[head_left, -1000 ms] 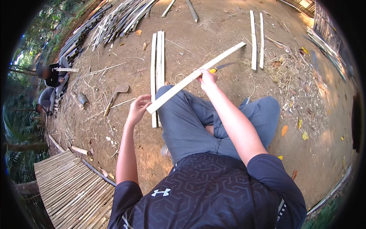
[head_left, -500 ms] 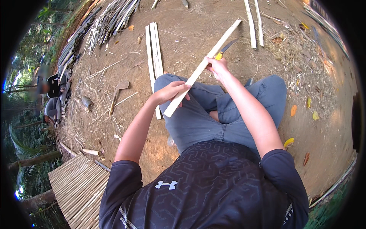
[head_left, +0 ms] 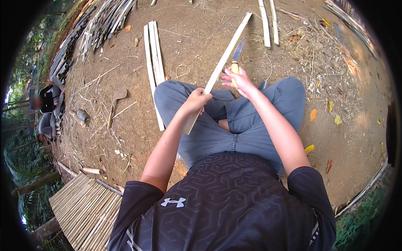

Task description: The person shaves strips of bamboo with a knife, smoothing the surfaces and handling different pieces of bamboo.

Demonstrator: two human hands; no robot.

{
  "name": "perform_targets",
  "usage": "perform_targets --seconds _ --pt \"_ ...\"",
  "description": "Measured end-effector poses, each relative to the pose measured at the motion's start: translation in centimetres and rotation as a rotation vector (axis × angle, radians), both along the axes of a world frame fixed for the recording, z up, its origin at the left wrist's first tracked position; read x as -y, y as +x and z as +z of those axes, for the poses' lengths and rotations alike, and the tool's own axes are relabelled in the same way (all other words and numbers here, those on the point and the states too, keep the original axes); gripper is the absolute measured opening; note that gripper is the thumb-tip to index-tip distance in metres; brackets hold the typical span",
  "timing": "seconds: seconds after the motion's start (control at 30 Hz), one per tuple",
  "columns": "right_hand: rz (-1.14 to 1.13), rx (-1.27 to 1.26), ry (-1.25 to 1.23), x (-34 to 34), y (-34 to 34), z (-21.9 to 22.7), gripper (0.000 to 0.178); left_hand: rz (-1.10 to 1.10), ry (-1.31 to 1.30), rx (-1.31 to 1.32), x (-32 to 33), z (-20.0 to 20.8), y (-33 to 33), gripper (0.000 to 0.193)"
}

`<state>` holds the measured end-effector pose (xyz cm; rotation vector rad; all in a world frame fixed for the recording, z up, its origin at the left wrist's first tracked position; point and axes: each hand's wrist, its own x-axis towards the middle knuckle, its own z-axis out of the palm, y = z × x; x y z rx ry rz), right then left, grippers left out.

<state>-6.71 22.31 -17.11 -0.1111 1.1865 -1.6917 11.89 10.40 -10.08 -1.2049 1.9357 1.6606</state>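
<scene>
My left hand [head_left: 197, 101] is wrapped round a long pale bamboo strip [head_left: 226, 56] near its lower end. The strip slants up and away to the right from my lap, its far end over the bare soil. To the right of it, my right hand [head_left: 240, 80] holds a knife [head_left: 235, 67] with a yellow handle and a curved, dark blade pointing away from me. The thumb lies on the handle, while the other fingers are partly spread toward the strip. A small gap separates the knife from the strip. Both hands are above my crossed legs.
Several bamboo strips [head_left: 153, 54] lie left of my knee, two more strips [head_left: 265, 25] ahead right. A hatchet-like tool [head_left: 117, 98] and dark can-like object [head_left: 83, 116] rest on the left. Beyond are a bamboo pile [head_left: 106, 21], a slatted bamboo platform [head_left: 86, 211] and a seated person [head_left: 48, 106].
My left hand has closed round the strip, which now stands steeper. My right hand has come off the strip, and the knife's blade has swung to point more straight ahead.
</scene>
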Motion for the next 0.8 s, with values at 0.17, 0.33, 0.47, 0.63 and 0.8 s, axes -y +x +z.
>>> perform_targets --seconds 0.17,0.33,0.47,0.63,0.8 --pt "0.260 -0.900 0.350 -4.7 -1.8 0.9 0.030 0.053 -0.071 -0.011 -2.0 -1.0 -1.1 0.021" --pt "0.589 -1.197 0.569 -7.1 -0.7 6.8 0.041 0.144 0.081 -0.048 -3.4 -2.9 -0.2 0.015" --pt "0.584 -1.343 0.579 -7.6 -0.9 5.5 0.037 0.157 0.014 -0.039 -4.2 -2.2 -0.5 0.014" --pt "0.754 -1.348 0.675 -7.2 -0.4 5.4 0.034 0.172 0.054 -0.062 -3.8 -2.6 -0.3 0.011" --pt "0.714 -1.445 0.717 -5.5 1.4 5.3 0.037 0.217 0.197 -0.108 -2.4 -4.8 -0.3 0.011"
